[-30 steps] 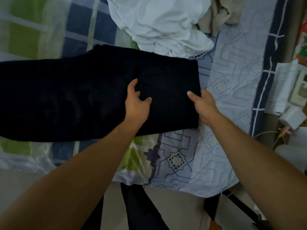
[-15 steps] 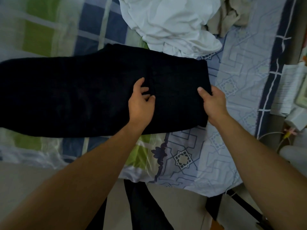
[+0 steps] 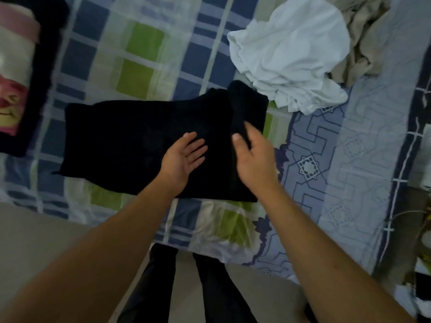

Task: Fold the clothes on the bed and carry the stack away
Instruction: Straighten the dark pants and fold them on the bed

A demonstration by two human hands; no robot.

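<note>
Done: dark garment [image 3: 130,145] part-folded near the bed's [image 3: 363,145] front edge.
Left hand [image 3: 184,157]: spread flat on it.
Right hand [image 3: 254,157]: pinching its folded end.
Left: white garment [image 3: 289,50], beige garment [image 3: 363,43] unfolded.

The right hand [image 3: 253,159] is lifting the right end of the black garment [image 3: 130,145] and seemingly folding it over toward nine o'clock, while the left hand [image 3: 182,157] is now lying open, palm up, on the shortened cloth.
</note>
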